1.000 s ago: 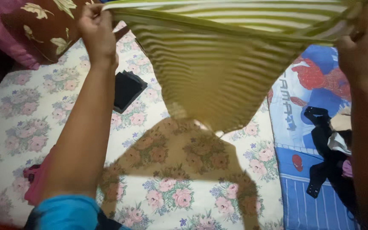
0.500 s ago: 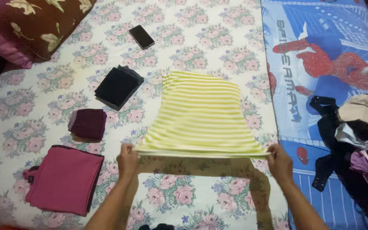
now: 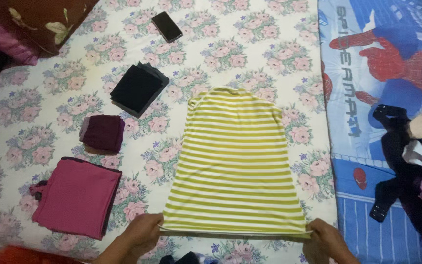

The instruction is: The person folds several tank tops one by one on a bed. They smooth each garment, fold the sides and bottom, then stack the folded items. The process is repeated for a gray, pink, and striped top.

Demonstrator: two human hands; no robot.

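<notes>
1. Far upper left: dark brown pillow [image 3: 35, 19] with leaf print, partly cut off by the frame edge.
2. Lower left: folded pink garment [image 3: 76, 196] lying flat on the floral bedsheet [image 3: 250, 44]. Above it a small folded maroon piece [image 3: 102, 133], then a folded black piece [image 3: 137, 88] further up.
3. Top, left of centre: black phone [image 3: 167, 26] on the sheet, well apart from the clothes.
4. Bottom, left of centre: left hand [image 3: 140, 235], fingers curled shut, pinching the lower left corner of the striped top [image 3: 235, 166].
5. Centre: yellow-green and white striped top spread flat on the sheet, neck end up-frame, hem at the bottom edge.
6. Bottom right of centre: right hand [image 3: 326, 240], fingers closed on the lower right hem corner.
7. Right: blue cartoon-print sheet [image 3: 352, 98], with a loose pile of dark clothes [image 3: 411, 166] at the right edge.
</notes>
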